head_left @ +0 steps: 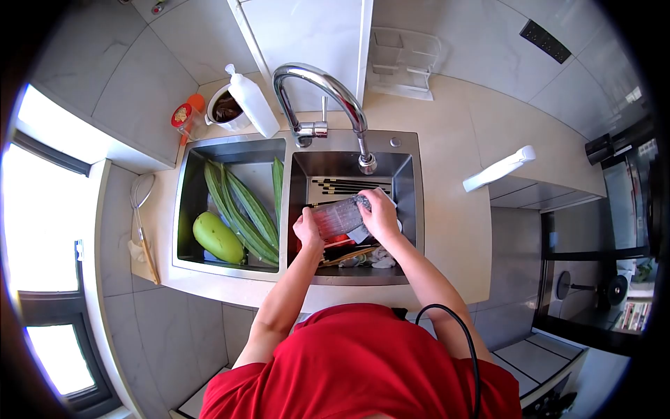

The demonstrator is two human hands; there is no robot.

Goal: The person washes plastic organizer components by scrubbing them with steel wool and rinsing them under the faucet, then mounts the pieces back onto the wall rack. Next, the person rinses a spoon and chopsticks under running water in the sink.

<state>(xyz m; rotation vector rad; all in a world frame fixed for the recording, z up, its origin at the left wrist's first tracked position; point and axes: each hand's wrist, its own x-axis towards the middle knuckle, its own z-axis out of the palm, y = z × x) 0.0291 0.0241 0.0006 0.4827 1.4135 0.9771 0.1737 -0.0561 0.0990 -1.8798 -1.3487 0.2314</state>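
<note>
Over the right sink basin I hold a clear, ribbed plastic container, tilted, with red showing through it. My left hand is closed on its left end. My right hand is closed at its right end, where a grey, mesh-like patch shows under the fingers; I cannot tell whether that is a scouring pad. Behind the container, several dark chopsticks lie in the basin. Below it are red pieces, wooden sticks and crumpled whitish bits, partly hidden by my hands.
A chrome faucet arches over the right basin. Long ridged green gourds and a plump green one lie in the left basin. Around the sink stand a white bottle, a pot, a whisk and a white upright object.
</note>
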